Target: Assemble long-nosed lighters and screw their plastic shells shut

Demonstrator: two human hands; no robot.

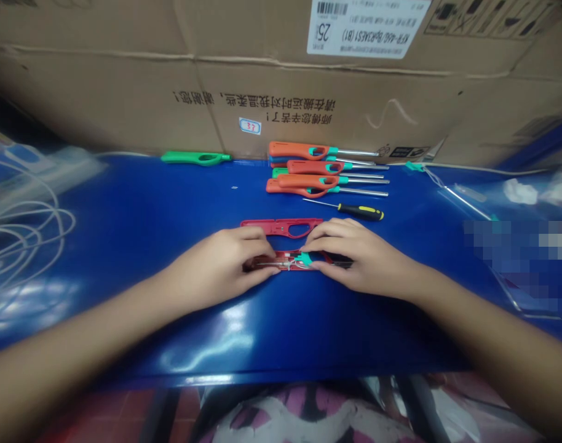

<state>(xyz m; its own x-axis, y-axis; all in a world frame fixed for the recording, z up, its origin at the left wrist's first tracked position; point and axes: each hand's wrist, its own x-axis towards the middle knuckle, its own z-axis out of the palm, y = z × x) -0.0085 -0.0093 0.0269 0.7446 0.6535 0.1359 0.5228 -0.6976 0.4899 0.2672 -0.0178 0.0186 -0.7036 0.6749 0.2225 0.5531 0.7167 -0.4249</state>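
An opened red lighter body point(285, 266) lies on the blue table, its inner parts and a teal trigger piece point(303, 259) showing. My left hand point(237, 261) pinches its left end between thumb and fingers. Around the trigger area and right end, my right hand point(348, 252) is closed on the same lighter body, hiding part of it. Just beyond both hands rests the other red half-shell point(281, 227), with an oval finger hole. A screwdriver point(361, 211) with a black and yellow handle lies farther back.
Several orange lighters point(304, 181) with metal tubes are piled near the cardboard box point(138, 98) at the back. A green lighter body point(195, 159) lies left of them. Coiled white tubing point(27, 227) is on the left; a loose lighter tube with teal parts point(463, 200) is on the right.
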